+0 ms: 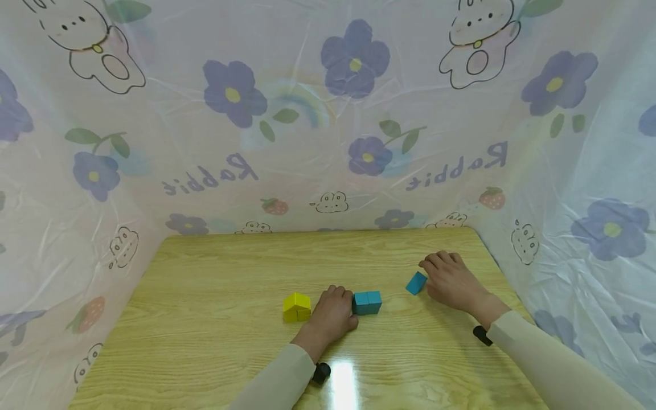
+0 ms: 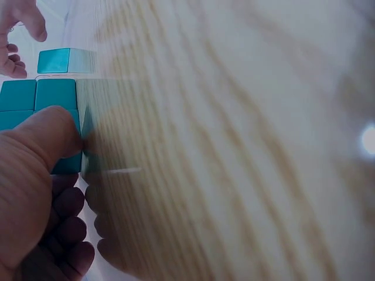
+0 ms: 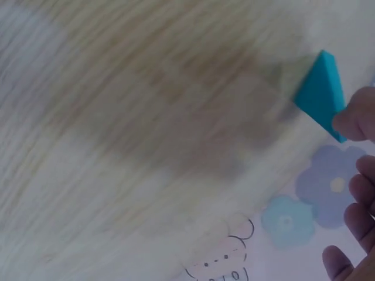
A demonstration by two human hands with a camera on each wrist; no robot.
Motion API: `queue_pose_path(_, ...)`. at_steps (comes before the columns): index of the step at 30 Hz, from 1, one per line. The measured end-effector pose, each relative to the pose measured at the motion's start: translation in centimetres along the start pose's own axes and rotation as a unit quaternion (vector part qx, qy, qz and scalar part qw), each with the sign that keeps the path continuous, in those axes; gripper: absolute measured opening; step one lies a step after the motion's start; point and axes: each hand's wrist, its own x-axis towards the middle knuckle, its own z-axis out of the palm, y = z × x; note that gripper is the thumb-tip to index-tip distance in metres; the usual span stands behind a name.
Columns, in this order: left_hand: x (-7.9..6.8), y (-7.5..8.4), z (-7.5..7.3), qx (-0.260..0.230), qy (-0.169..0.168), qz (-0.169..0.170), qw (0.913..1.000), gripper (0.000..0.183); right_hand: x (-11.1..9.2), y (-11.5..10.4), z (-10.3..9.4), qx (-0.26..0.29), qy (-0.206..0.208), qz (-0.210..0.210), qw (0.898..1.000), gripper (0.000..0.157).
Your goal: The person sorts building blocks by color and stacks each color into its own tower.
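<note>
Small teal blocks [image 1: 368, 303] stand pressed together in a stack on the table. My left hand [image 1: 331, 313] is at the stack's left side. In the left wrist view, its thumb lies across the face of the lower teal block [image 2: 70, 161], with the other fingers curled behind, partly hidden. Farther right lies a separate teal triangular block [image 1: 416, 283]. Close beside it is my right hand [image 1: 453, 283], fingers spread apart. In the right wrist view the thumb overlaps a corner of that triangular block [image 3: 321, 93]; whether it touches cannot be told.
Yellow blocks [image 1: 296, 307] form a small house shape just left of my left hand. The wood-grain table [image 1: 215, 341] is bordered at the back and sides by a patterned curtain [image 1: 307, 142]. Each wrist wears a black camera [image 1: 321, 373].
</note>
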Motion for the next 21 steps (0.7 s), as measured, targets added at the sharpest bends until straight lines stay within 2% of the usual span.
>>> queue_pose_path(7,0.0,0.1,-0.3,-0.002,-0.004,0.000,1.0000,0.039,0.0,-0.2,0.9,-0.015,-0.025,-0.015,0.999,0.042)
queue_pose_path(14,0.0,0.2,-0.3,-0.006,-0.004,-0.006,1.0000,0.039,0.2,-0.6,1.8,-0.044,-0.003,-0.035,0.998,0.044)
queue_pose_path(21,0.0,0.1,-0.1,-0.006,0.001,-0.004,1.0000,0.039,0.5,-0.7,2.2,-0.055,0.011,-0.030,0.998,0.035)
